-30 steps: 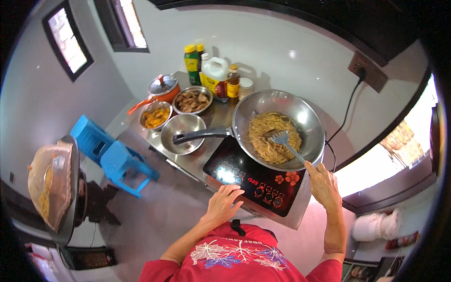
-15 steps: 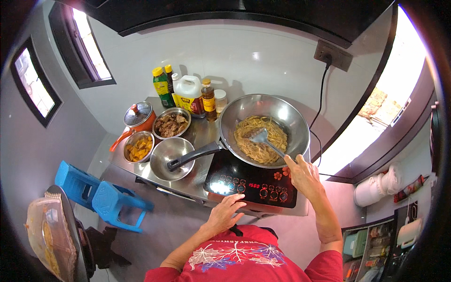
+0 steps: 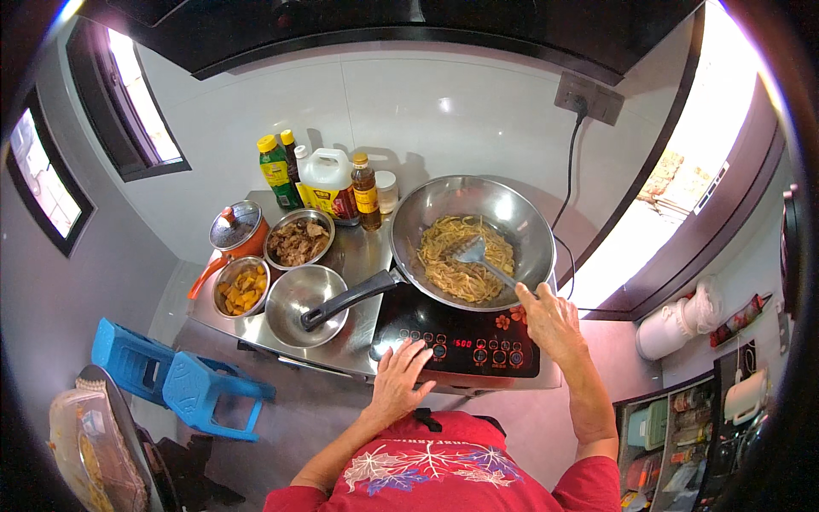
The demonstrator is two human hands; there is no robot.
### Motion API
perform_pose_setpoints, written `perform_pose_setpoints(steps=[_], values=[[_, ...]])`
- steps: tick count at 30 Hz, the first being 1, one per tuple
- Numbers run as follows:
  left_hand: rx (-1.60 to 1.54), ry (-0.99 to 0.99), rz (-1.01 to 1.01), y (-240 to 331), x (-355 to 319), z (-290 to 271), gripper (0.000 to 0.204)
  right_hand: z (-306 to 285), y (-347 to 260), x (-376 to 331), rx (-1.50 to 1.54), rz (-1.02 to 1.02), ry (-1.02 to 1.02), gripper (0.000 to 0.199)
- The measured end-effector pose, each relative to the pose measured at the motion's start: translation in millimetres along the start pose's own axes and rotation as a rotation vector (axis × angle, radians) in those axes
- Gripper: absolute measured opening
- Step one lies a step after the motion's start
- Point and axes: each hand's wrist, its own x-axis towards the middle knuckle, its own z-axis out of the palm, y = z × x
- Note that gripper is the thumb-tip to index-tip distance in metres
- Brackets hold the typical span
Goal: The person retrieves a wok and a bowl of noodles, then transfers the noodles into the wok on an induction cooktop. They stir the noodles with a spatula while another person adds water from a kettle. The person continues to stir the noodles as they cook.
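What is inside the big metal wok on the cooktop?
The wok holds yellowish noodles, with a metal spatula resting on them, its handle in the right hand. Whatever lies under the noodles is covered.

The metal spatula (image 3: pixel 474 253) lies tilted in the steel wok (image 3: pixel 472 237), its blade on the yellow noodles (image 3: pixel 461 260). The black induction cooker (image 3: pixel 465 341) sits under the wok.

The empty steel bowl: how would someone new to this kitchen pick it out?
Start at the wok of noodles on the black induction cooker. Follow the wok's black handle leftward; its end hangs above the empty steel bowl. Its two neighbouring bowls hold food; this one holds nothing.
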Motion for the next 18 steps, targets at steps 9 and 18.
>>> perform_pose_setpoints(steps=[9, 18], values=[[0.086, -0.137, -0.045, 4, 1, 2, 0.071, -12, -9, 13, 0.013, -0.119, 0.136, 0.038], [0.096, -0.144, -0.104, 9, 4, 2, 0.067, -12, 16, -19, -0.058, -0.055, 0.026, 0.041]])
